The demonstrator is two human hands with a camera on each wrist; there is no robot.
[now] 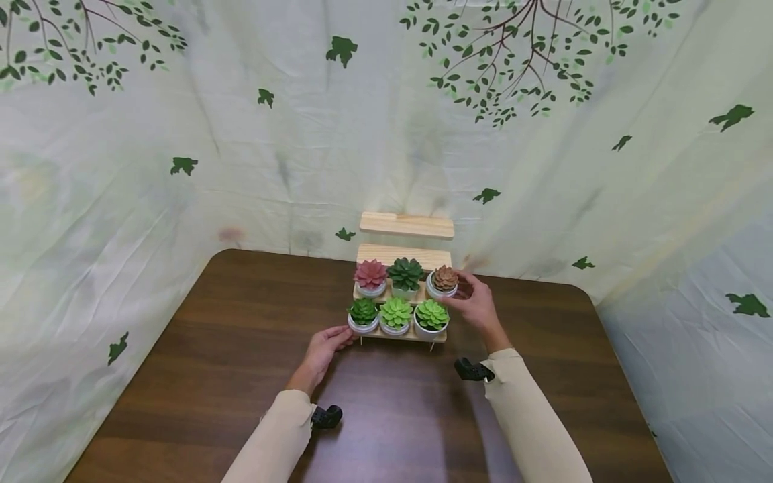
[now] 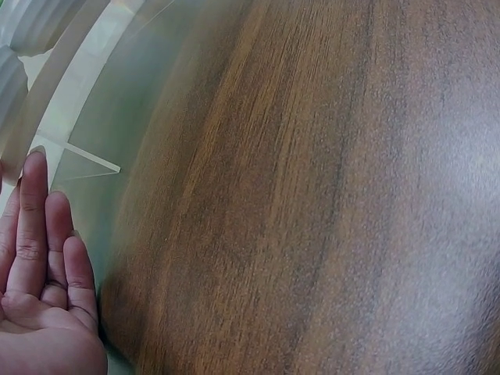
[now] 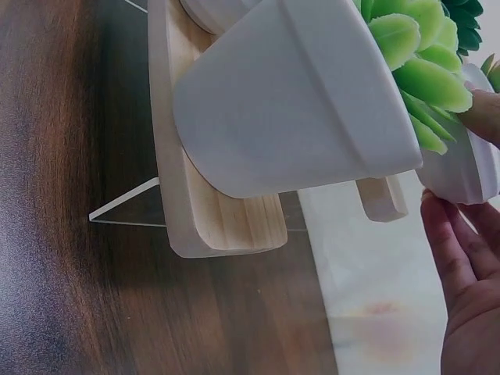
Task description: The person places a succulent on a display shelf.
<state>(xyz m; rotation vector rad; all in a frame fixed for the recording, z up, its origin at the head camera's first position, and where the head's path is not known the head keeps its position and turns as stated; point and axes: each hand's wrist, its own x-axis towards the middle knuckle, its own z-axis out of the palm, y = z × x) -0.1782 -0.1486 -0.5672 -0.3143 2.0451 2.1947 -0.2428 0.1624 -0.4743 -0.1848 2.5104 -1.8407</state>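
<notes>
A tiered wooden stand [image 1: 403, 256] with clear side supports carries several small white pots of artificial succulents. My right hand [image 1: 477, 305] grips the white pot of the brown succulent [image 1: 445, 278], at the right end of the second step; in the right wrist view, fingers and thumb [image 3: 483, 117] are around that pot. At the front step's left end, the straight fingers of my left hand [image 1: 323, 352] touch the stand beside the dark green succulent [image 1: 363, 310]. Beside that plant are a light green succulent [image 1: 395, 311] and another light green succulent [image 1: 431, 314].
A pink succulent [image 1: 370, 274] and a dark green one [image 1: 405, 274] share the second step. The upper wooden steps [image 1: 407, 225] bear no pots. Behind the brown table [image 1: 241, 349] hangs a leaf-printed cloth [image 1: 290, 168].
</notes>
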